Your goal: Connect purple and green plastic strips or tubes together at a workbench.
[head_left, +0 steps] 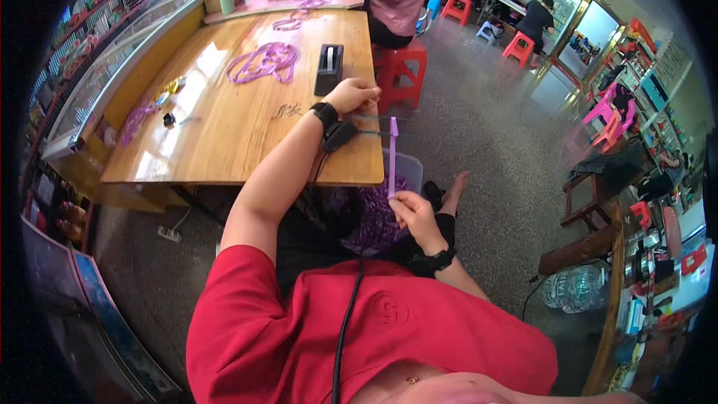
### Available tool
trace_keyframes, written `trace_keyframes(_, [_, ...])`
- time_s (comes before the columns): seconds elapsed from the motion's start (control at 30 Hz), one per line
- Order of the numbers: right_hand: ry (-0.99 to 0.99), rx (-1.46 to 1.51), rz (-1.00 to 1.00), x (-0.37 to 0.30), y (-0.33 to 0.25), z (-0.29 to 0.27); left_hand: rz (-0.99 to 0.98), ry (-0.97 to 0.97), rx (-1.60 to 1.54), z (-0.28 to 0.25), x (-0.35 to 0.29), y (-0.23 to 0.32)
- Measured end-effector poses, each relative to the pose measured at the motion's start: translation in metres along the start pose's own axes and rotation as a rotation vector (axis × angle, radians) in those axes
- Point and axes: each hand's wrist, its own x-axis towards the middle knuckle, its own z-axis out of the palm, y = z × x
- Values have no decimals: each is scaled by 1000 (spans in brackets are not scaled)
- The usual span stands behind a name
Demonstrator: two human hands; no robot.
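Note:
My right hand (416,218) pinches the lower end of a narrow purple ribbon (393,164). The ribbon runs straight up to thin dark rods that stick out past the table's right edge, from a black device (340,137) by my left wrist. My left hand (354,96) is closed above that table corner, its fingers curled; what they hold, if anything, I cannot make out. Just beyond it on the tabletop is a black tape dispenser (329,67). Below the ribbon, a pale plastic tub (409,170) holds a heap of purple ribbon (374,213).
A wooden table (217,135) carries a loose purple ribbon coil (263,62) and small bits at its left. A person in pink sits on a red stool (402,71) at the adjoining table. More people work far back. Crowded shelves and a wooden stool (598,194) stand right.

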Motion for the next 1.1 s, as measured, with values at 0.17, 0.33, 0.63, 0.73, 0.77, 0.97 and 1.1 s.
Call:
trace_keyframes(0.17, [34,30,-10,2,4,1,97,-72,274,-8,-6,-2])
trace_keyframes(0.33, [56,69,24,0,13,25,93,-45,316,-12,-24,-5])
trace_keyframes(0.63, [51,67,20,3,5,24,98,-23,294,-5,-27,10])
trace_keyframes(0.73, [47,13,-40,-1,-7,17,85,-58,307,-7,-14,-2])
trace_keyframes(0.77, [53,24,-66,-1,-8,14,111,-82,308,-2,-13,0])
trace_keyframes(0.97, [64,45,-65,-13,-9,2,91,-116,337,8,-14,5])
trace_keyframes(1.1, [40,75,-60,-9,6,1,108,-73,359,3,-14,2])
